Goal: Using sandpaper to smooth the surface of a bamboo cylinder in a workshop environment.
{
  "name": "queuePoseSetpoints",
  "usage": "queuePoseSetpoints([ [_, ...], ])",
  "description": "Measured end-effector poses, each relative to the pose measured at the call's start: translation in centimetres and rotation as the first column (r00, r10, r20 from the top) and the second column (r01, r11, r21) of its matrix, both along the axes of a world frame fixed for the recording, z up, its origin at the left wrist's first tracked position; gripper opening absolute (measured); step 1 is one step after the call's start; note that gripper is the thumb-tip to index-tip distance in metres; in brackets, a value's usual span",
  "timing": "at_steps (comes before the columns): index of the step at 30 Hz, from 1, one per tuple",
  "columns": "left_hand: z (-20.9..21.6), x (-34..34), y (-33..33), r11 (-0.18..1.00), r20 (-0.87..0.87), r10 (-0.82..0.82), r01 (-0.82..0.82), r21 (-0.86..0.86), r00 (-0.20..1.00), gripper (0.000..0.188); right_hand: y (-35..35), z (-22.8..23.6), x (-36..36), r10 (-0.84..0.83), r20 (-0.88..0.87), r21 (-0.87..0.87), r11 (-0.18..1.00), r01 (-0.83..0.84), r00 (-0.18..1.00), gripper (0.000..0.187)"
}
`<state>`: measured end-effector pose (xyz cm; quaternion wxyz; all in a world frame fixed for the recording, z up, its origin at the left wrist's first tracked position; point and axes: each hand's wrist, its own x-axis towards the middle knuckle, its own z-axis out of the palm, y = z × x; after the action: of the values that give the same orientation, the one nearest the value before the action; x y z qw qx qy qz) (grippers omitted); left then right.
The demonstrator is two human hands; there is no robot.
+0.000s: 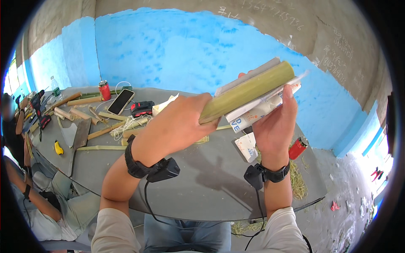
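A smooth green bamboo tube point(253, 90) is raised at a slant above the table, its right end higher. My left hand point(179, 122) is closed round its lower left end. A stiff sheet with a printed white back point(257, 111) is folded about the tube, and a greyish flap of it shows along the tube's far side. My right hand point(276, 122) cups the sheet from below and presses it against the bamboo; its thumb is on the near side, while most of its fingers are hidden behind. Below lies another printed white piece point(247, 147) on the table.
On the grey table point(190, 168) lie bamboo pieces point(80, 114), a cleaver-like blade point(80, 137), a phone point(121, 101), a battery pack point(142, 108) and a yellow tool point(58, 147). Red cans point(298, 147) stand at right and far left. A co-worker's arm point(36, 189) is at left.
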<state>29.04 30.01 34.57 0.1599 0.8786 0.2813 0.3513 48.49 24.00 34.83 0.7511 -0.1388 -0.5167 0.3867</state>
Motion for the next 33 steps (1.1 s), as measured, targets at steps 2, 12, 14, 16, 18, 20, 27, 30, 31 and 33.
queuePoseSetpoints([
  [2,-0.3,0.4,-0.3,1.000,0.013,0.017,-0.017,0.002,1.000,0.036,-0.1,-0.2,0.0,-0.048,0.004,-0.013,0.999,0.048,0.999,0.052],
  [12,-0.7,0.9,-0.3,0.998,-0.062,0.045,-0.042,0.050,0.997,0.038,0.4,-0.1,0.4,-0.218,0.017,-0.097,0.971,0.218,0.976,0.031],
  [14,-0.4,0.7,-0.6,0.998,-0.085,0.050,-0.046,0.050,0.995,0.038,0.3,0.4,1.6,-0.217,-0.065,-0.047,0.976,0.214,0.974,0.029],
  [16,-0.4,0.6,-0.7,0.997,-0.105,0.057,-0.052,0.049,0.993,0.039,0.3,0.9,2.1,-0.282,-0.119,-0.054,0.959,0.278,0.952,0.029],
  [18,-0.4,0.7,-0.9,0.997,-0.106,0.046,-0.040,0.058,0.993,0.039,0.2,1.0,2.0,-0.319,-0.192,-0.046,0.948,0.316,0.928,0.029],
  [20,-0.7,0.7,-0.7,0.998,-0.085,0.043,-0.039,0.048,0.995,0.039,0.4,-0.1,0.7,-0.300,-0.160,-0.067,0.954,0.292,0.941,0.028],
  [27,-0.2,0.3,-1.0,0.998,-0.135,0.067,-0.067,0.005,0.989,0.044,0.0,0.6,1.9,-0.286,-0.067,-0.006,0.958,0.287,0.956,0.026],
  [30,0.1,-0.3,-0.8,0.988,-0.212,0.154,-0.155,0.010,0.965,0.043,-0.3,1.6,3.3,-0.387,-0.175,-0.013,0.920,0.391,0.905,0.027],
  [31,0.2,-0.6,-0.7,0.988,-0.213,0.153,-0.155,0.009,0.965,0.043,-0.3,1.6,4.1,-0.367,-0.158,0.032,0.926,0.376,0.917,0.027],
  [33,0.5,-1.1,-0.4,0.972,-0.251,0.234,-0.232,0.038,0.939,0.042,-0.3,1.6,4.5,-0.375,-0.161,0.050,0.921,0.387,0.913,0.027],
])
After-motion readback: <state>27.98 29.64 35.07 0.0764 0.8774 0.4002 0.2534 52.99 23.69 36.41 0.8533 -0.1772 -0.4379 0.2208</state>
